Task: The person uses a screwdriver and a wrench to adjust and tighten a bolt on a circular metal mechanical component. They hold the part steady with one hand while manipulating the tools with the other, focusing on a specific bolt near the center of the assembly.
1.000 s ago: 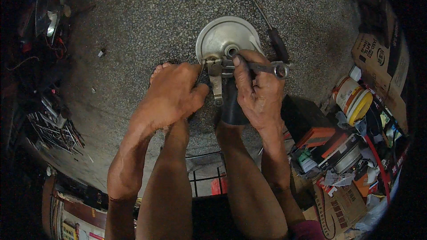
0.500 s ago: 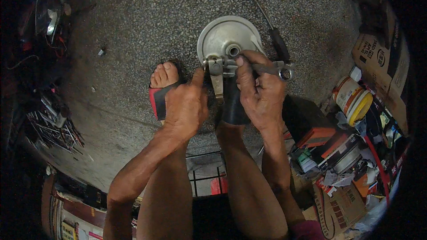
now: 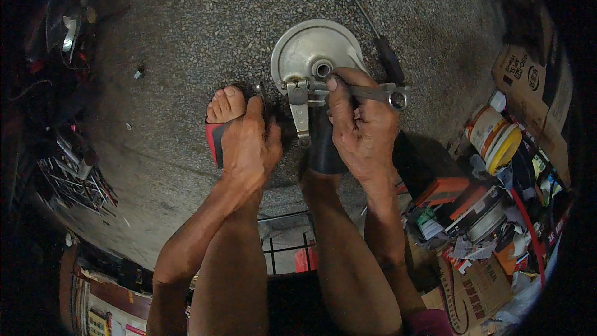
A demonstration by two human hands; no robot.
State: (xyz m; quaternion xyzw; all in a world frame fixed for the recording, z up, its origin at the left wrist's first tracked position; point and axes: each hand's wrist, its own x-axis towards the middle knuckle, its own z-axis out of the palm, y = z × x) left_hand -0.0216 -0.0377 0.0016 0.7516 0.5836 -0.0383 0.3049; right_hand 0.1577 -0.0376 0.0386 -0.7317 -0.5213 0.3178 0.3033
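A round silver brake plate [image 3: 298, 43] with a hollow hub stands over the floor by my right foot. A metal brake lever [image 3: 299, 118] is fixed at its near edge and points toward me. My right hand [image 3: 367, 124] grips a wrench [image 3: 376, 94], its ring end sticking out to the right and its other end at the lever's clamp. My left hand [image 3: 245, 149] is left of the lever, apart from it, its fingertips closed on a small shiny metal piece [image 3: 260, 89] too small to make out. Fingers partly hide that piece.
A screwdriver-like tool with a black handle [image 3: 388, 59] lies beyond the plate. Boxes, papers and a yellow-rimmed tub [image 3: 502, 149] crowd the right side, near a cardboard box [image 3: 528, 81]. Thin metal rods [image 3: 74, 180] are heaped at left. My sandalled foot [image 3: 227, 109] is beside my left hand.
My left hand has moved left, away from the lever's clamp, with the small metal piece at its fingertips. My right hand and the wrench have hardly moved; the plate has shifted slightly left.
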